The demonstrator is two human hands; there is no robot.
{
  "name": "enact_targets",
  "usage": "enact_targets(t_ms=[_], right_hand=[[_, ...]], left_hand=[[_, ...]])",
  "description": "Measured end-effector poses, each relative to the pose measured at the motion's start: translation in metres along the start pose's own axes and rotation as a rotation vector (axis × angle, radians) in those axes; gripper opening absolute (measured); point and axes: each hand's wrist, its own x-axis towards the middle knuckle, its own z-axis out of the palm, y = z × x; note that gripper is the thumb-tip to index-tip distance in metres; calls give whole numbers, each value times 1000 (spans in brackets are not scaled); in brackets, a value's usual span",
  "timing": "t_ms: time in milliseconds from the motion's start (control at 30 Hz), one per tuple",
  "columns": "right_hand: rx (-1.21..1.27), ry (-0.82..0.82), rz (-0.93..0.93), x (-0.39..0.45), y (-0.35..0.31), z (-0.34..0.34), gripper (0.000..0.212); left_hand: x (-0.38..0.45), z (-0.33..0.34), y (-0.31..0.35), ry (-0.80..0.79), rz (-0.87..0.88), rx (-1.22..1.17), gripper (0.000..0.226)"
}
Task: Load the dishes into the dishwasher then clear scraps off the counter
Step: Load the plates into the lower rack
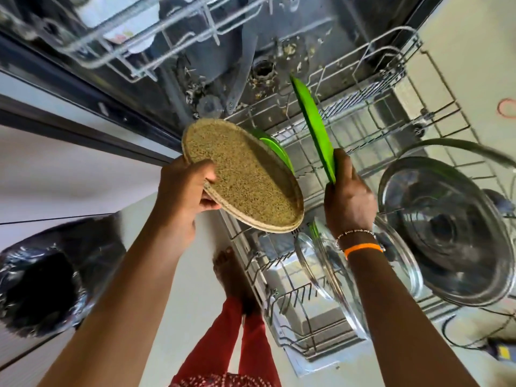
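I look straight down at an open dishwasher with its lower rack (371, 113) pulled out. My left hand (187, 191) grips the near edge of a speckled tan plate (245, 177), which has a second green plate (275, 148) stacked beneath it, above the rack's left side. My right hand (349, 196) pinches the near edge of a green plate (312, 121) held on edge over the rack's tines. A steel pot (446, 230) lies in the rack's right side, and glass lids (332, 269) stand in the near slots.
The upper rack (134, 43) juts out at top left. Food scraps litter the dishwasher floor around the drain (264, 69). A bin lined with a black bag (42, 286) stands at lower left. My bare feet (231, 277) are on the pale floor beside the rack.
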Motion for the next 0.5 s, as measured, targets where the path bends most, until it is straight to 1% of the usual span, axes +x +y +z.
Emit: enact_targets(t_ms=[100,233,367,500], right_hand=[[-85,-38,-32,12,14,-4,50],[-34,-134,-25,19,29,0,52],[-60,-196,0,14,34,19,51],[-71,-167,12,18,32,36,54]], left_hand=[[1,5,1,-16,-5,-8,16],[1,13,1,-36,-1,-14,15],[3,18,-3,-35,5,-19,14],[6,18,-8,-45,11,-29,10]])
